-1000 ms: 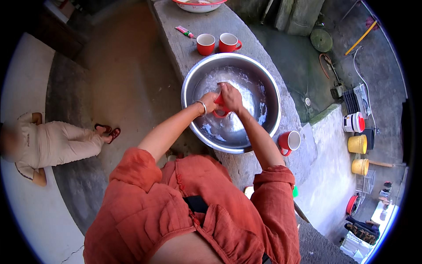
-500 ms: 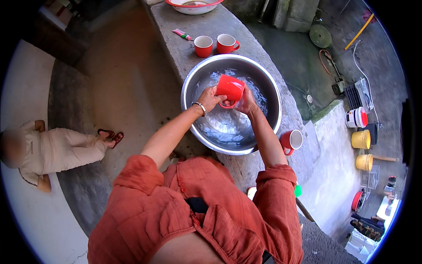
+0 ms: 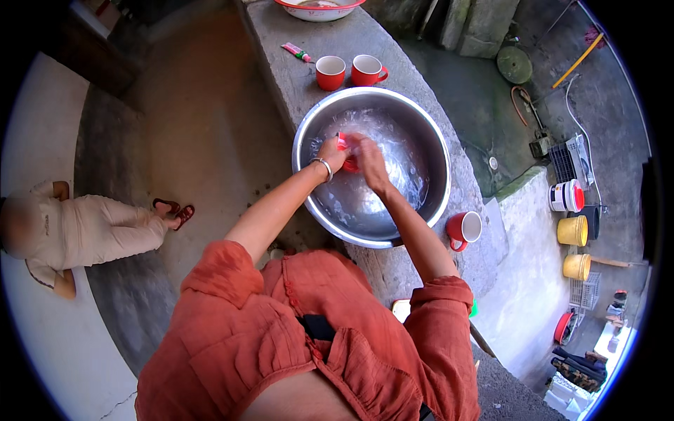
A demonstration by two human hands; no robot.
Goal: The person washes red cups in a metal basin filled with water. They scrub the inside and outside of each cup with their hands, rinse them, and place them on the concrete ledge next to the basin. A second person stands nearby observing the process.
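Observation:
Over a wide steel basin [image 3: 442, 175] of water, my left hand [image 3: 331, 154] is closed on a red mug [image 3: 350, 165], which is mostly hidden by my hands. My right hand [image 3: 370, 166] is against the mug on its right side, its fingers smeared by motion, so I cannot tell how they are bent. Just beyond the basin stand two red mugs with white insides, one at the left [image 3: 330, 76] and one with its handle to the right [image 3: 366, 71]. Another red mug [image 3: 460, 229] sits close to the basin's right side.
The basin rests on a stone ledge [image 3: 393, 270]. A small tube [image 3: 297, 52] and an enamel basin [image 3: 319, 10] lie farther along it. A person [image 3: 91, 231] is at the left. Yellow buckets [image 3: 573, 231] and a white bucket [image 3: 562, 196] stand at the right.
The mug has come lower and nearer the left side of the basin, more covered by my hands. My right hand has swung left across it. The whole view has shifted slightly.

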